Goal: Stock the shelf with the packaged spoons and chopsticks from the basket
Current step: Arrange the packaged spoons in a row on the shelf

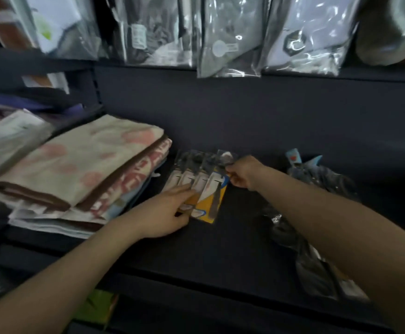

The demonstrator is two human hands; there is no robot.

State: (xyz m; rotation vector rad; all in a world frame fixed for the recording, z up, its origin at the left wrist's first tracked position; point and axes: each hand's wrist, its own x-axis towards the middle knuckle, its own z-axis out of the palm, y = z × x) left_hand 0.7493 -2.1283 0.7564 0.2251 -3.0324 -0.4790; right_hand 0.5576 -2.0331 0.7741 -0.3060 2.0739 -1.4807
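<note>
Several packaged spoons (205,184) on yellow and white cards lie overlapped in a row on the dark shelf (220,249), just right of a towel stack. My left hand (165,213) rests flat on the near ends of the packs, fingers pressing them down. My right hand (243,173) pinches the top right corner of the rightmost pack, near the spoon bowl. The basket is out of view. No chopsticks can be told apart in the blur.
Folded beige and pink towels (80,169) are stacked at the left on the shelf. Dark plastic-wrapped goods (317,249) lie at the right under my right forearm. Bagged items (230,37) hang from the shelf above. A green item (97,307) shows on the shelf below.
</note>
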